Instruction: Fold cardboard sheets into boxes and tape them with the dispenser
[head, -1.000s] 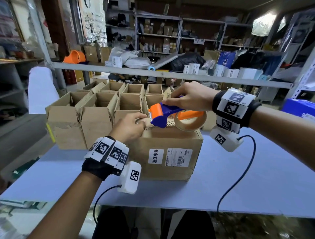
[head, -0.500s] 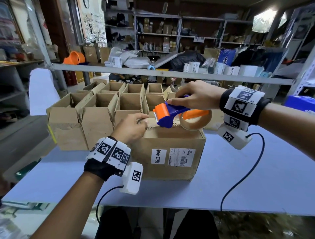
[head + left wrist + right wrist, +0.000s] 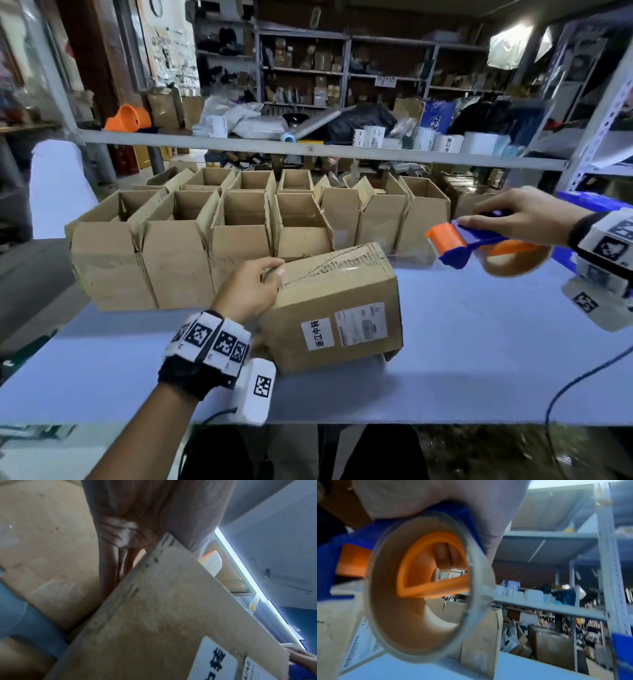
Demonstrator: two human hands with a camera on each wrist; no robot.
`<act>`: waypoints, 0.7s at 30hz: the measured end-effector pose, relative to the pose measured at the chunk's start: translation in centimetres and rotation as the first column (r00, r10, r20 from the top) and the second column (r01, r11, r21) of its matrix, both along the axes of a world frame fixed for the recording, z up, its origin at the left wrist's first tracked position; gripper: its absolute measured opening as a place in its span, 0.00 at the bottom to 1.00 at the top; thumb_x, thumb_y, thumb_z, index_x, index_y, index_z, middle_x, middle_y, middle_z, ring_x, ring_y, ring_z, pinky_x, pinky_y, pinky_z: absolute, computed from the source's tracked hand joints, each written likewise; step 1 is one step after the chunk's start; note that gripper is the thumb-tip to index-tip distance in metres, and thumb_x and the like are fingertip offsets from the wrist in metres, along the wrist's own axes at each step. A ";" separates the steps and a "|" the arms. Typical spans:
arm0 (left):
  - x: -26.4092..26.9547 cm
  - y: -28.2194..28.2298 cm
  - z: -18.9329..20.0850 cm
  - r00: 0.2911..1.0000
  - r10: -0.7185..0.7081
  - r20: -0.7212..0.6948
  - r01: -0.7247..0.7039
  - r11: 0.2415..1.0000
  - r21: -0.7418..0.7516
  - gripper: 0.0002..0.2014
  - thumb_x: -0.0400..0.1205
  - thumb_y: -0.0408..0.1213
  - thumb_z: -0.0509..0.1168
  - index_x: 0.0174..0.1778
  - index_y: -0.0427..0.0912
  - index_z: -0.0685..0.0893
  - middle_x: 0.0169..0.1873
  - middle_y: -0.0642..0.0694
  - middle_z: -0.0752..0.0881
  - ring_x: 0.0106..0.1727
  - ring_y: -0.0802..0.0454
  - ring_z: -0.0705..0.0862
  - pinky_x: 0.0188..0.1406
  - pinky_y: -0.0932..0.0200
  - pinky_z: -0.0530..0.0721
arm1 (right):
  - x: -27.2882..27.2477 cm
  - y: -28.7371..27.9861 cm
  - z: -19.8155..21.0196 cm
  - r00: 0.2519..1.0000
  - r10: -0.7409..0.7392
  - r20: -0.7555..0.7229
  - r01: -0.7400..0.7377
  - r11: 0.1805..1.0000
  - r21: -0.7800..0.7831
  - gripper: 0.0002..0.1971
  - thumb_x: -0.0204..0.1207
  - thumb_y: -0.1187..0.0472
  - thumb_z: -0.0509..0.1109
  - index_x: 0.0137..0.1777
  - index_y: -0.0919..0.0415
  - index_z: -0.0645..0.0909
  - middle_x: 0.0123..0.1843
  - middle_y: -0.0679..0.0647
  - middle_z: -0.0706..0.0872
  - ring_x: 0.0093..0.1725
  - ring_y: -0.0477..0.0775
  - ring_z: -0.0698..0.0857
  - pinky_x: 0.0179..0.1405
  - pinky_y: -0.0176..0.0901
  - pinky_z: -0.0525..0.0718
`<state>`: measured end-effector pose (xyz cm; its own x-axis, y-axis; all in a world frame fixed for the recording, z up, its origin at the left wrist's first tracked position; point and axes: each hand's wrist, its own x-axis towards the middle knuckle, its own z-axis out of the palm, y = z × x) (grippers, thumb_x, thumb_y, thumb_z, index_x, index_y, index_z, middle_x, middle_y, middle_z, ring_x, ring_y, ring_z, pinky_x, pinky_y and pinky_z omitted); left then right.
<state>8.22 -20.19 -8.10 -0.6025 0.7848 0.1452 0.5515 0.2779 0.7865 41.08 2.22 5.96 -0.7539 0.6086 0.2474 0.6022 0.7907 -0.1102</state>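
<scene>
A closed cardboard box (image 3: 332, 301) with two white labels sits tilted on the blue table (image 3: 479, 359), clear tape running along its top seam. My left hand (image 3: 251, 289) grips the box's upper left edge, thumb on top; in the left wrist view the fingers (image 3: 118, 563) go behind the box wall (image 3: 154, 615). My right hand (image 3: 513, 214) holds the blue and orange tape dispenser (image 3: 459, 243) in the air to the right of the box, clear of it. Up close, the right wrist view shows the dispenser's tape roll (image 3: 423, 588).
Two rows of open-topped cardboard boxes (image 3: 178, 246) stand behind the taped box, across the back of the table. A grey shelf rail (image 3: 308, 149) crosses above them, with cluttered shelving beyond. A blue bin (image 3: 596, 202) sits at the far right.
My right hand has drawn the dispenser off the box top and out to the right. The box under my left hand has tipped and turned, its right end now raised.
</scene>
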 end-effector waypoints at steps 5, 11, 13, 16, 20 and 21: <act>0.4 1.4 0.3 0.998 -0.052 -0.020 0.052 0.998 -0.029 0.15 0.87 0.47 0.61 0.69 0.58 0.84 0.66 0.53 0.85 0.66 0.50 0.81 0.71 0.47 0.79 | 0.5 0.9 -3.5 0.999 -0.006 0.035 0.006 1.000 -0.017 0.14 0.75 0.30 0.62 0.35 0.35 0.79 0.33 0.40 0.85 0.37 0.49 0.84 0.35 0.45 0.75; 0.5 1.3 0.5 0.981 -0.085 -0.173 0.078 0.996 -0.048 0.14 0.87 0.49 0.61 0.66 0.68 0.84 0.66 0.57 0.85 0.66 0.52 0.81 0.67 0.50 0.80 | 1.0 1.7 -5.2 1.000 0.007 -0.007 -0.008 0.999 -0.040 0.20 0.71 0.26 0.59 0.39 0.37 0.84 0.33 0.42 0.88 0.36 0.48 0.85 0.34 0.45 0.76; 1.0 1.3 0.5 0.957 -0.069 -0.282 0.058 0.997 -0.048 0.14 0.87 0.49 0.61 0.66 0.68 0.85 0.64 0.52 0.84 0.66 0.49 0.80 0.65 0.52 0.79 | 1.0 1.8 -5.7 1.000 0.007 0.019 -0.007 1.000 -0.011 0.21 0.71 0.25 0.58 0.39 0.37 0.84 0.33 0.40 0.88 0.36 0.46 0.85 0.33 0.45 0.77; 2.1 1.6 0.3 0.940 -0.088 -0.330 0.089 0.996 -0.012 0.14 0.87 0.46 0.62 0.65 0.66 0.86 0.58 0.49 0.83 0.63 0.49 0.81 0.60 0.59 0.75 | 1.0 1.8 -6.1 0.990 -0.020 0.142 0.008 0.996 0.091 0.23 0.74 0.24 0.58 0.40 0.39 0.85 0.33 0.39 0.87 0.36 0.43 0.83 0.32 0.44 0.78; 3.7 2.4 0.2 0.935 -0.114 -0.335 0.120 0.993 -0.005 0.13 0.87 0.45 0.62 0.63 0.64 0.87 0.53 0.51 0.81 0.61 0.50 0.81 0.65 0.51 0.77 | 0.6 1.6 -6.8 0.935 -0.082 0.344 -0.006 0.968 0.250 0.21 0.78 0.26 0.59 0.43 0.39 0.83 0.33 0.37 0.83 0.36 0.42 0.80 0.29 0.38 0.71; 3.8 2.5 0.2 0.933 -0.109 -0.342 0.114 0.993 -0.006 0.13 0.87 0.45 0.62 0.63 0.64 0.87 0.53 0.51 0.81 0.61 0.49 0.81 0.66 0.50 0.77 | 0.4 1.6 -7.1 0.929 -0.087 0.359 -0.005 0.969 0.248 0.21 0.78 0.27 0.59 0.42 0.40 0.83 0.33 0.38 0.83 0.35 0.42 0.80 0.29 0.37 0.70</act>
